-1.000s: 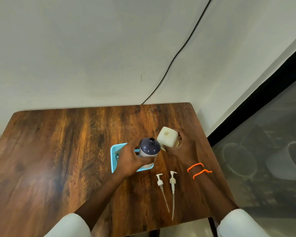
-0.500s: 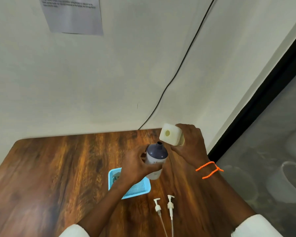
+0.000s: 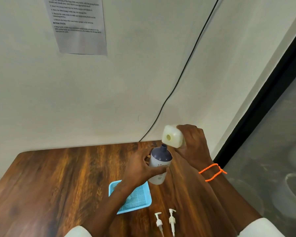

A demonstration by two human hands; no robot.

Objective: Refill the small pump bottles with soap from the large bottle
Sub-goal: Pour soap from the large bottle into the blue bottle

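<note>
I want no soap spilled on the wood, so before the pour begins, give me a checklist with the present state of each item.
1. Small bottle has its pump off and neck open: ok.
2. Left hand grips the small bottle firmly: ok.
3. Right hand holds the large bottle tipped, its mouth facing the small one: ok.
4. Large bottle's mouth sits directly over the small bottle's neck: not ok; it is above and slightly right.
5. Blue tray lies beneath the bottles to catch drips: not ok; they are held beyond its far edge.
6. Soap level in the large bottle: cannot tell.
</note>
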